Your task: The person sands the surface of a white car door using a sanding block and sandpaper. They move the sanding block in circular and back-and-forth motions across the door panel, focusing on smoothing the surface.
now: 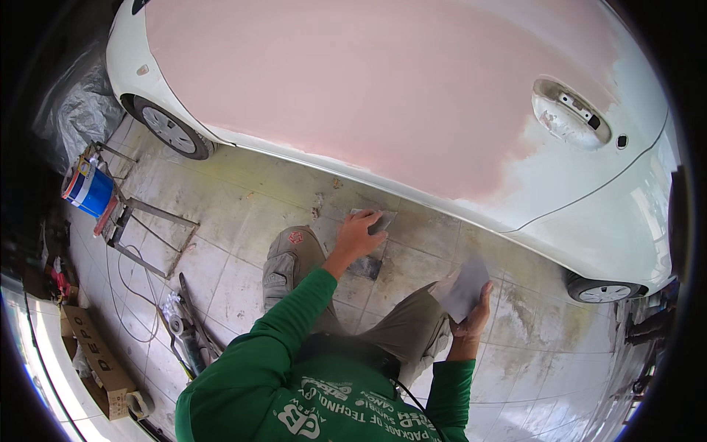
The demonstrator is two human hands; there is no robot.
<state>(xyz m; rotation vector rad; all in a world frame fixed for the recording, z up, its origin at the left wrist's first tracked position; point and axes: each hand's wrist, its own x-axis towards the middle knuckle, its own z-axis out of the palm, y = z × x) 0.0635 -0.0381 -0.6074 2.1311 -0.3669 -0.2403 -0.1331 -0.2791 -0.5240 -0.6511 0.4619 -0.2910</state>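
Note:
My left hand (359, 236) reaches out over my knees, its fingers bent round a small grey piece (383, 222) that looks like sandpaper. To the right, my right hand (476, 315) grips a larger grey sheet of sandpaper (464, 289) by its lower right edge; the sheet is blurred. Beyond both hands stands a white car door (412, 173), most of it covered in a matte pink coat with a feathered edge. The door handle recess (571, 114) is bare, without its handle. Neither hand touches the door.
A blue paint can (90, 190) stands on a metal stand (151, 236) at left. Nearer lie a power tool (185, 339) with a cable and an open cardboard box (96, 361). Car wheels (168, 131) rest on the dusty tiled floor (236, 214). Plastic sheeting (81, 114) hangs far left.

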